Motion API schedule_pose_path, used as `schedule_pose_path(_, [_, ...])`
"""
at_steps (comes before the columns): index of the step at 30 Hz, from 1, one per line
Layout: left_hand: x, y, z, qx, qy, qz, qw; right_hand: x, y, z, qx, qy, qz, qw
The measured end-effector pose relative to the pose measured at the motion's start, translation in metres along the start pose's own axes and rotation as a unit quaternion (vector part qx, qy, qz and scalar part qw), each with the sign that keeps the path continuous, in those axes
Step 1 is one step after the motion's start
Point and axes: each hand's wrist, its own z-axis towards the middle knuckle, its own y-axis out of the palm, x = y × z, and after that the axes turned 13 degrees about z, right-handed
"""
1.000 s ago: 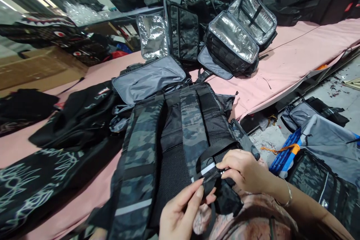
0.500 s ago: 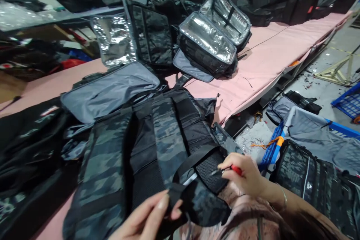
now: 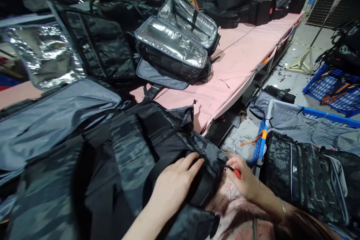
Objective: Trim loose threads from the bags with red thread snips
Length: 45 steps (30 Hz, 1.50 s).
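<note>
Pink-covered table [image 3: 239, 52] is running from your near left away to the far right. Camouflage backpack [image 3: 126, 157] is lying straps-up at its near end, right in front of you, filling the lower left; its right edge is sitting just beside your pink patterned clothing [image 3: 234, 210]. Gray-lined flap [image 3: 70, 108] is spreading out beyond it on the left. Blue crate [image 3: 332, 115] is standing on the floor to your right, holding another camouflage bag [image 3: 306, 174]. Silver-lined bag [image 3: 171, 45] is lying open on the table past the backpack, its lining facing up; a dark camouflage panel [image 3: 104, 43] is standing to its left. Black bags [image 3: 260, 11] are sitting in a row at the far end, some showing red labels. A second blue crate [image 3: 323, 90] is resting farther off on the floor.

Your left hand [image 3: 176, 182] is resting palm-down on the backpack near its right side, fingers bending over dark fabric; can't tell whether they're pinching any. Your right hand [image 3: 243, 178] is closing around a red-handled tool [image 3: 237, 173], its dark front end pointing at the backpack's right edge; contact is unclear. Thin bracelet [image 3: 283, 206] is circling your right wrist.
</note>
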Motion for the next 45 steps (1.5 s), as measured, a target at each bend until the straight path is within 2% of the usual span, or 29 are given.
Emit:
schedule_pose_path(5, [-0.009,0.021,-0.015,0.084,-0.035,-0.016,0.996,-0.004,0.019,0.003,0.023,0.018,0.005,1.000])
schedule_pose_path(8, [-0.005,0.024,-0.019,0.146,-0.059,-0.008,0.988,-0.009,0.027,0.007,0.049,0.021,0.001,0.999])
schedule_pose_path(12, [-0.009,0.019,-0.012,0.210,-0.117,0.036,0.970,-0.021,0.033,0.031,0.032,0.018,-0.003,0.999])
schedule_pose_path(14, [-0.012,0.017,-0.007,0.195,-0.154,0.046,0.967,-0.025,0.035,0.047,0.022,0.025,-0.017,0.999])
schedule_pose_path(16, [-0.011,0.017,-0.004,0.156,-0.184,0.029,0.970,-0.024,0.034,0.057,0.018,0.021,-0.033,0.999])
schedule_pose_path(18, [-0.004,0.021,-0.005,0.122,-0.193,-0.004,0.974,-0.017,0.030,0.058,0.009,0.025,-0.055,0.998])
schedule_pose_path(20, [0.007,0.028,-0.009,0.112,-0.189,-0.033,0.975,-0.008,0.025,0.050,0.004,0.036,-0.069,0.997])
schedule_pose_path(23, [0.021,0.038,-0.015,0.118,-0.188,-0.057,0.973,0.005,0.021,0.031,0.030,0.013,-0.075,0.997])
schedule_pose_path(26, [0.025,0.041,-0.019,0.124,-0.188,-0.068,0.972,0.012,0.021,0.019,0.061,-0.030,-0.085,0.994])
schedule_pose_path(30, [0.023,0.041,-0.020,0.125,-0.184,-0.078,0.972,0.008,0.023,0.018,0.045,-0.056,-0.093,0.993])
schedule_pose_path(36, [0.027,0.044,-0.020,0.157,-0.193,-0.086,0.965,-0.007,0.021,0.025,0.016,-0.035,-0.136,0.990])
schedule_pose_path(45, [0.026,0.045,-0.022,0.162,-0.185,-0.088,0.965,-0.020,0.025,0.032,-0.001,-0.002,-0.161,0.987])
